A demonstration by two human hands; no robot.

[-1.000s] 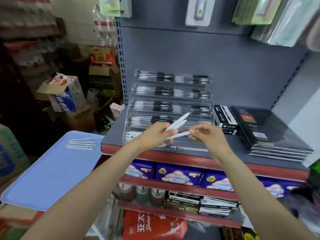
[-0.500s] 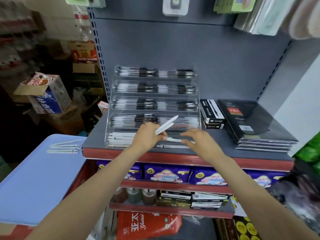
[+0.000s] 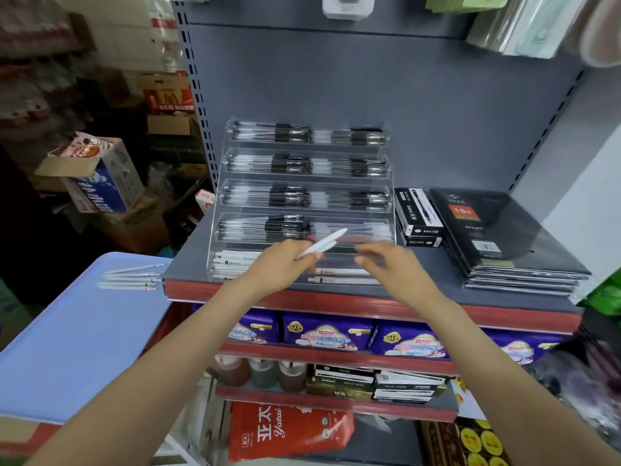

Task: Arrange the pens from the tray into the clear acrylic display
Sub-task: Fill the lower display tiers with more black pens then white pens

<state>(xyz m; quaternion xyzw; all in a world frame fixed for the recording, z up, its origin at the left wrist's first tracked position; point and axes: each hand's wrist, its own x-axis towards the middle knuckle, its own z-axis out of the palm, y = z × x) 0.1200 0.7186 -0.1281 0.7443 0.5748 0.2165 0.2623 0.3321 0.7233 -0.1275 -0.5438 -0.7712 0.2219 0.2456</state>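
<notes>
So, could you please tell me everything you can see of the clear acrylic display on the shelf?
The clear acrylic display is a stepped, transparent rack with five tiers, standing on the grey shelf against the back panel, left of the black boxes. Its upper four tiers hold dark-gripped pens lying sideways; the lowest tier holds white pens at its left and two more at its right. Both hands hover just before the lowest tier; whether they touch it cannot be told.

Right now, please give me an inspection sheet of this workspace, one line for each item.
Surface: grey shelf with red front edge.
Job's things: clear acrylic display, upper tiers full of dark pens, white pens in bottom tier; blue tray with white pens at its far edge.
Clutter: black notebooks, pen boxes.
Hands: left hand holds a white pen; right hand open, blurred.
Cables: nothing seen.
Surroundings: cardboard boxes at left.
</notes>
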